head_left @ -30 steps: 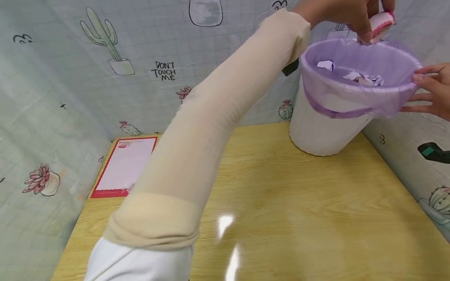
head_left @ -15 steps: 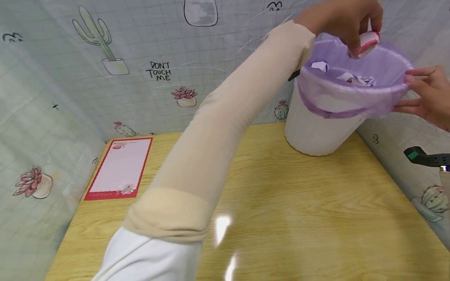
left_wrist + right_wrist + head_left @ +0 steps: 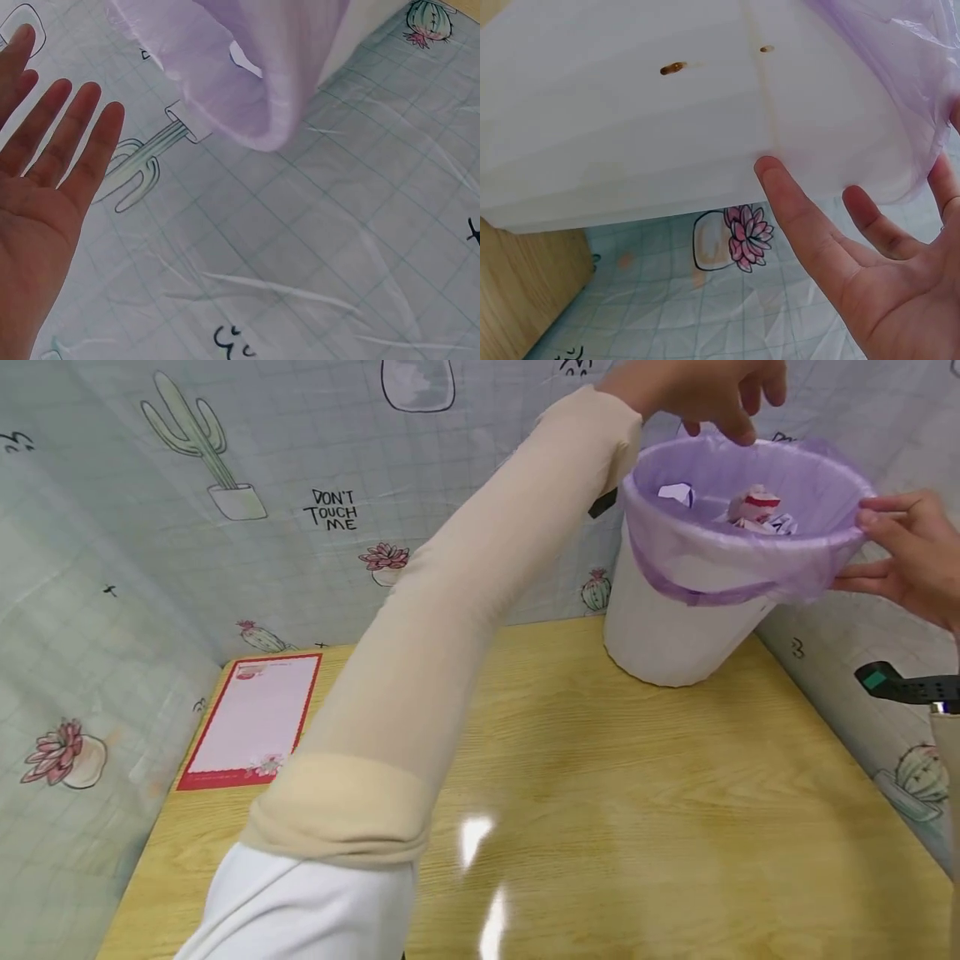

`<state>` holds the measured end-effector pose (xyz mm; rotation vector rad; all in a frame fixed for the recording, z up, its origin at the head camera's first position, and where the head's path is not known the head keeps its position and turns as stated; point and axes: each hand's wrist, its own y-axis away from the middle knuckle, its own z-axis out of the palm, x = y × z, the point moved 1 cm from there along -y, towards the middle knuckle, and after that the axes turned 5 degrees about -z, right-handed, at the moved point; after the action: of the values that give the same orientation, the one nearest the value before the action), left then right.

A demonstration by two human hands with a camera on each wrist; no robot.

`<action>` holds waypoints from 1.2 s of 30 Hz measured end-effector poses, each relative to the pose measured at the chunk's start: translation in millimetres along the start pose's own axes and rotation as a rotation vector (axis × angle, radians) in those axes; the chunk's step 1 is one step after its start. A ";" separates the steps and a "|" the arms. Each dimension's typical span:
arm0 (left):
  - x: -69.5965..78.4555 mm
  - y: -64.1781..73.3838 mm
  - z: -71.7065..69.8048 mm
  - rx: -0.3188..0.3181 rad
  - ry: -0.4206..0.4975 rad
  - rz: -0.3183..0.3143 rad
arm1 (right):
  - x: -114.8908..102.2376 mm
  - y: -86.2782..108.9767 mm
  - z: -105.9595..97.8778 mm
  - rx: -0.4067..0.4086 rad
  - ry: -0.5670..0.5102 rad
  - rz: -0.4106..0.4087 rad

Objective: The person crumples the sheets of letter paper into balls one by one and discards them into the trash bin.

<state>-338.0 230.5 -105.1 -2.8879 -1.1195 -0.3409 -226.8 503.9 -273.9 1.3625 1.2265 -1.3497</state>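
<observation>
A white trash bin (image 3: 663, 647) with a purple liner bag (image 3: 693, 547) folded over its rim stands at the table's back right. Above the bin's back rim is my left hand (image 3: 708, 397), with nothing in it; in the left wrist view its fingers are extended, apart from the liner. A red-and-white crumpled paper (image 3: 756, 506) lies inside on other scraps. My right hand (image 3: 918, 547) pinches the bin's lined rim on the right, thumb and index finger at the edge. The right wrist view shows its other fingers (image 3: 802, 202) along the bin's white side.
A red-bordered sheet of paper (image 3: 255, 722) lies flat at the left back of the wooden table (image 3: 600, 810). Another white scrap (image 3: 677, 494) sits in the bin near its left wall. Cactus-printed sheeting (image 3: 285, 560) rises around the table.
The red-and-white crumpled paper came down over the bin in my left hand, was let go and now lies inside. The left hand has lifted slightly; the right hand keeps its hold on the rim.
</observation>
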 end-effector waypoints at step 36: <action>-232.5 298.5 107.2 0.112 0.054 0.120 | 54.7 52.0 40.9 0.020 0.497 -0.306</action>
<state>-284.6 -134.1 -242.6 -2.8138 -0.9210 -0.3389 -186.0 459.2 -334.8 1.6333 1.8161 -1.2625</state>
